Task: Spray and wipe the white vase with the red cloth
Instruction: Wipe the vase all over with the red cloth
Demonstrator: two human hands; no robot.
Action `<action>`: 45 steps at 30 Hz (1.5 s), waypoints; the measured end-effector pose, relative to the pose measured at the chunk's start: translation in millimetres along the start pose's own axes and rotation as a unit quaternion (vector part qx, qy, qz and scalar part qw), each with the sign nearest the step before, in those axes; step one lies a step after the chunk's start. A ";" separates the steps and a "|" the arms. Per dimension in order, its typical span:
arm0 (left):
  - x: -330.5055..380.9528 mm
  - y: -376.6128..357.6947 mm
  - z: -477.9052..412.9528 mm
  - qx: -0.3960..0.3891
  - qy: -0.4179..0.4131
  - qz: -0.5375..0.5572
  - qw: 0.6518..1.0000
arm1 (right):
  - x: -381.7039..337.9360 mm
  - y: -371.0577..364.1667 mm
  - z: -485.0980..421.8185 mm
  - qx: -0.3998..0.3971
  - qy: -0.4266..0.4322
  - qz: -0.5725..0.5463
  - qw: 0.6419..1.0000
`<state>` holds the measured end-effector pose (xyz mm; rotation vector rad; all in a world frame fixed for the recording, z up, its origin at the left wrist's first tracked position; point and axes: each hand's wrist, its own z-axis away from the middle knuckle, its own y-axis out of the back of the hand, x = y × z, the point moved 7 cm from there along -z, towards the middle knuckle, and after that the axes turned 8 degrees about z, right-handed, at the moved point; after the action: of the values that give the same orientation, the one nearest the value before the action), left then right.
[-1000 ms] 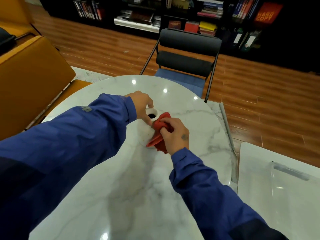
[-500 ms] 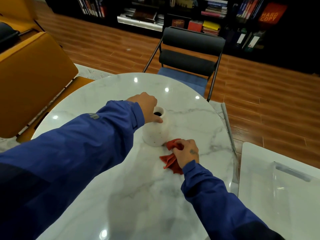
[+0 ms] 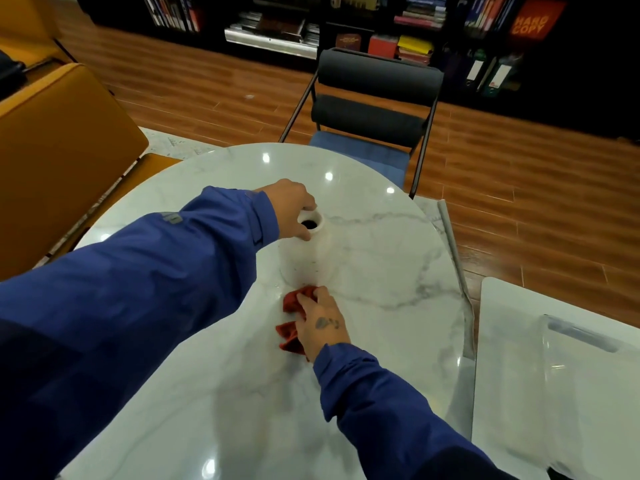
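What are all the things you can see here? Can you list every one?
white vase: one, white, upright on the table, middle.
red cloth: one, red, bunched on the table in front of the vase.
marble table: one, white with grey veins, round.
black chair: one, black with a blue seat, behind the table.
yellow chair: one, mustard yellow, at the left.
white board: one, white, at the right.
bookshelf: one, dark, full of books, along the far wall.
wooden floor: brown planks.
left hand: one, fingers on the vase's neck.
right hand: one, pressing on the cloth.
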<state>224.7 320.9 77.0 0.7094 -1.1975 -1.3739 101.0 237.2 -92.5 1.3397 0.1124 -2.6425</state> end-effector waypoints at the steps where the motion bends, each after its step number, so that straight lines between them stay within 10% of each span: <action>1: 0.2 -0.3 -0.8 -0.002 0.002 -0.003 1.000 | 0.8 1.7 0.2 -0.008 -0.008 -0.008 1.000; 7: -6.9 0.9 2.8 0.014 0.033 0.012 0.999 | -21.0 58.1 -11.2 0.058 0.059 0.148 0.985; 17: -5.5 3.4 6.7 0.027 0.043 0.018 0.999 | -11.0 37.2 -6.7 0.071 0.066 0.086 0.992; 21: -5.9 3.4 6.3 0.029 0.051 0.025 0.998 | -41.9 54.6 -7.4 0.184 0.174 0.321 0.913; 29: -5.9 5.4 4.1 0.026 0.047 0.027 0.998 | -98.6 54.2 17.8 0.222 0.355 0.216 0.882; 45: -9.0 9.8 3.5 -0.008 0.049 0.027 0.998 | -90.3 52.7 6.7 0.230 0.329 0.179 0.898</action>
<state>226.7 331.8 85.2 0.7195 -1.1209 -1.2878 158.1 195.5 -15.1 2.1106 -0.6469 -1.8754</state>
